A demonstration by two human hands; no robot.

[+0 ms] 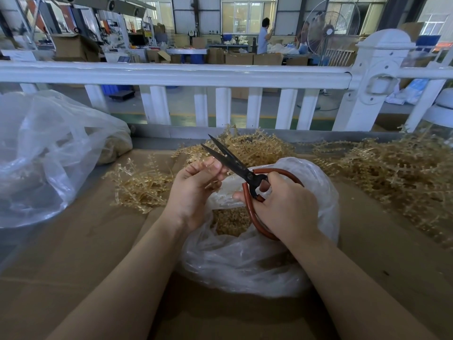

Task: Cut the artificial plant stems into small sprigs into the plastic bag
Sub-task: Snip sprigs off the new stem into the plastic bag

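Two bare hands meet at centre frame over a clear plastic bag (245, 263) that sits on a cardboard-covered table (73, 253). Right hand (284, 204) is wrapped around the red loop handles of the scissors (241, 169), fingers through the loops, gripping firmly. Blades are dark, parted in a narrow V, tips pointing to upper left of centre. Left hand (196, 190) is curled, fingertips pinched on a short tan stem (213, 185) right beside the blades near the pivot; whether the stem sits between the blades is hard to tell. Bag mouth is open below both hands, and cut sprigs (230, 222) lie heaped inside it, visible between the wrists.

Uncut stems: one pile (139, 185) left of the left hand on the cardboard, one pile (255, 146) behind the scissors at upper centre, and a big pile (397, 177) filling the right side of the frame. All are tan, branched, with small nubs. Second, larger bag (46, 153) is at left edge, crumpled, mostly translucent, with some tan material showing at its far end.

White railing (171, 72) runs across the upper frame behind the table, with a thick post at upper right. Beyond it is a workshop floor with cardboard boxes, a standing fan (328, 30) at upper right, and a person (264, 35) standing at a far bench, upper centre.
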